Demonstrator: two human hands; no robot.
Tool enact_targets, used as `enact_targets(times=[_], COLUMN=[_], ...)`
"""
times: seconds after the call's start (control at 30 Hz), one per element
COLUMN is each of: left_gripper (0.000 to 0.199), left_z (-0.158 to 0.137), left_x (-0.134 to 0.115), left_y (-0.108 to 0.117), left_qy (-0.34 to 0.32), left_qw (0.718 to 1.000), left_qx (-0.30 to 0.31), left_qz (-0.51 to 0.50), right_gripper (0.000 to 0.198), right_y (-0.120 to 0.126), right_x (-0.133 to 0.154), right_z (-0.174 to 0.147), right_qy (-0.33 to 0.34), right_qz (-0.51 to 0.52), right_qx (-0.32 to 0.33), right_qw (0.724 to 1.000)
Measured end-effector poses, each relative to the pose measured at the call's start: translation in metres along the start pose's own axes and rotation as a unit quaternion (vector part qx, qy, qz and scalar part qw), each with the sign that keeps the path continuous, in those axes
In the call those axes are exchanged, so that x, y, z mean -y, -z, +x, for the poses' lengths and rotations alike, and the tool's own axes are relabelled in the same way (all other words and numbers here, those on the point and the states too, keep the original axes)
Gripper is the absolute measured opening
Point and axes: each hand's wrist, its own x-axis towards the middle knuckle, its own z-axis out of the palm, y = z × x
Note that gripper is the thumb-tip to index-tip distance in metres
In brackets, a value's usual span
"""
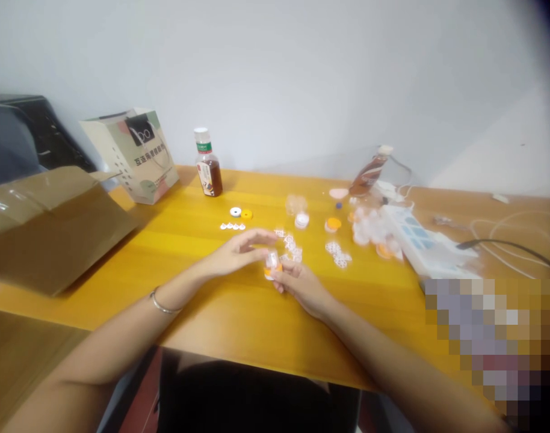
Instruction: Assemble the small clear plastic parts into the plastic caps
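In the head view, my right hand (302,285) pinches a small round piece (272,264) with a clear or whitish top and an orange and white band. My left hand (243,249) has its fingers stretched out and apart over that piece. Its thumb tip comes close to the top; whether it touches is unclear. Just beyond my hands lie white openwork plastic pieces (289,243), with a second group (338,255) to the right. A white round cap (301,221) and an orange-topped cap (333,225) stand behind them.
At the back left stand a paper gift bag (151,162) and a bottle of brown drink (209,171); a cardboard box (53,222) is nearer. A white ring (235,211), a yellow ring (247,214), a heap of clear pieces (369,226), another bottle (369,174) and cables (505,240) also lie about.
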Motion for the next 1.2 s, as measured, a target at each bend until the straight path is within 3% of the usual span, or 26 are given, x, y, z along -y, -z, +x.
enact_targets(times=[0.07, 0.17, 0.2, 0.3, 0.47, 0.6, 0.67, 0.8, 0.9, 1.0, 1.2], left_gripper=[0.027, 0.029, 0.032, 0.032, 0.029, 0.03, 0.027, 0.031, 0.039, 0.028, 0.022], left_z=[0.0, -0.001, 0.0, 0.0, 0.001, 0.001, 0.0, -0.002, -0.002, 0.0, -0.001], left_x=[-0.002, -0.004, -0.004, -0.001, 0.004, 0.006, 0.005, -0.004, -0.003, 0.002, -0.004], left_y=[0.002, 0.004, 0.005, 0.005, 0.009, 0.003, -0.003, -0.004, -0.004, -0.009, -0.019], left_qy=[0.012, 0.01, 0.007, 0.02, 0.023, 0.053, 0.068, 0.048, 0.054, 0.084, 0.047], left_qw=[1.0, 0.995, 0.995, 0.998, 0.999, 0.994, 0.994, 0.995, 0.998, 0.994, 0.993], left_qx=[0.008, 0.102, 0.102, 0.005, 0.021, -0.042, -0.019, 0.092, 0.03, -0.043, -0.055], left_qz=[0.025, 0.008, 0.011, 0.067, 0.031, 0.09, 0.083, -0.013, 0.011, 0.061, 0.096], right_gripper=[0.02, 0.019, 0.019, 0.02, 0.02, 0.021, 0.019, 0.019, 0.019, 0.019, 0.025], right_y=[0.001, 0.002, 0.002, 0.002, 0.001, 0.002, 0.002, 0.001, 0.001, 0.001, -0.001], right_x=[-0.001, -0.002, -0.002, -0.002, 0.001, 0.001, 0.001, 0.002, 0.002, 0.0, -0.002], right_z=[0.0, 0.001, 0.001, 0.001, 0.0, 0.0, -0.001, -0.002, -0.002, -0.001, -0.003], right_qy=[-0.002, -0.009, -0.013, -0.024, -0.028, -0.02, -0.014, -0.021, -0.008, -0.004, 0.008], right_qz=[-0.002, -0.002, 0.0, 0.008, 0.035, -0.006, -0.015, -0.002, -0.011, -0.02, 0.014], right_qx=[0.0, -0.006, -0.007, -0.009, -0.036, -0.031, -0.009, 0.029, 0.02, 0.004, 0.028], right_qw=[1.0, 1.0, 1.0, 1.0, 0.998, 0.999, 1.0, 0.999, 1.0, 1.0, 0.999])
